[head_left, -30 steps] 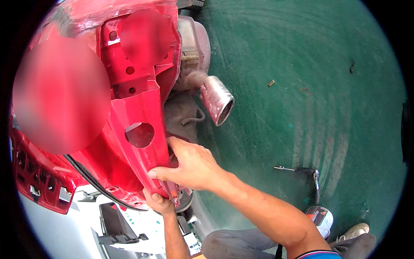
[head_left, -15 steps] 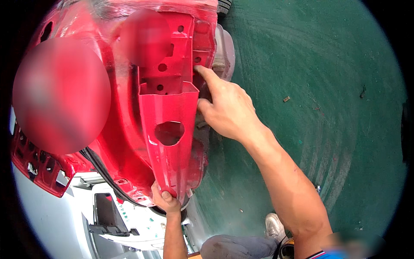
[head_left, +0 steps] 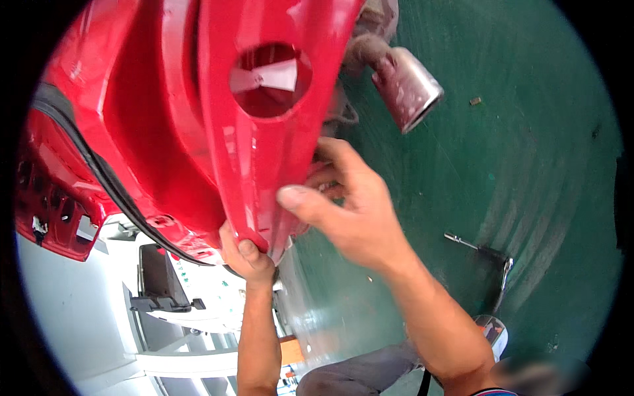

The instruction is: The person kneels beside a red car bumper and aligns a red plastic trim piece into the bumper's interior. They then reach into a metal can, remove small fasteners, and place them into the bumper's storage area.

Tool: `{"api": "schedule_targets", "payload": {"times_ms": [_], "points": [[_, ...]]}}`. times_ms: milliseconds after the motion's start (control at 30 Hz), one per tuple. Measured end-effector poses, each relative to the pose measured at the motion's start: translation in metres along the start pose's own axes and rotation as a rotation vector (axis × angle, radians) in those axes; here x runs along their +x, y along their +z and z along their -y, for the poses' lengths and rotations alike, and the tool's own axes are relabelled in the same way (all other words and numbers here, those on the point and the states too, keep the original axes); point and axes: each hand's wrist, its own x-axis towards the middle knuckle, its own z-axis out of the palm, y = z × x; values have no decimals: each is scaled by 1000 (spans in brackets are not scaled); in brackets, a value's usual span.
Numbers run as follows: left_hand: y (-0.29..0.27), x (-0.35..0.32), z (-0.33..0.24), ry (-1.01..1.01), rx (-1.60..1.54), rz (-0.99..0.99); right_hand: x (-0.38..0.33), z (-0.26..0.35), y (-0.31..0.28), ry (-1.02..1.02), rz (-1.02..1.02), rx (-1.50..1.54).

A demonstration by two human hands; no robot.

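A long red sheet-metal panel [head_left: 271,152] with a large round hole narrows toward its lower end, against a red car body [head_left: 152,132]. My left hand [head_left: 247,259] is closed around the panel's narrow lower tip, its thumb on the front face. Slightly higher, my right hand [head_left: 356,211] holds the right edge. Its thumb lies over the front face while the other fingers curl in behind the edge, partly hidden. Through the round hole a pale piece with a small dot [head_left: 264,78] shows.
A metal exhaust tip [head_left: 413,92] juts out right of the panel. On the green floor [head_left: 449,165] lies a ratchet wrench [head_left: 503,264]. A black rubber seal [head_left: 125,204] edges the body's opening. A white vehicle [head_left: 205,284] stands at lower left.
The panel appears larger and nearer. My right hand has moved from the upper right edge down toward the left hand, which keeps its grip. The exhaust tip and wrench have come into view.
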Motion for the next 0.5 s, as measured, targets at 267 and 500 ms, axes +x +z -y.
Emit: {"api": "schedule_targets", "payload": {"times_ms": [267,500], "points": [[-6,7,0,56,24,-41,-12,-20,40,-36,-51,-136],[-3,1,3,68,-10,-49,-17,-35,49,-155,-116,-204]]}}
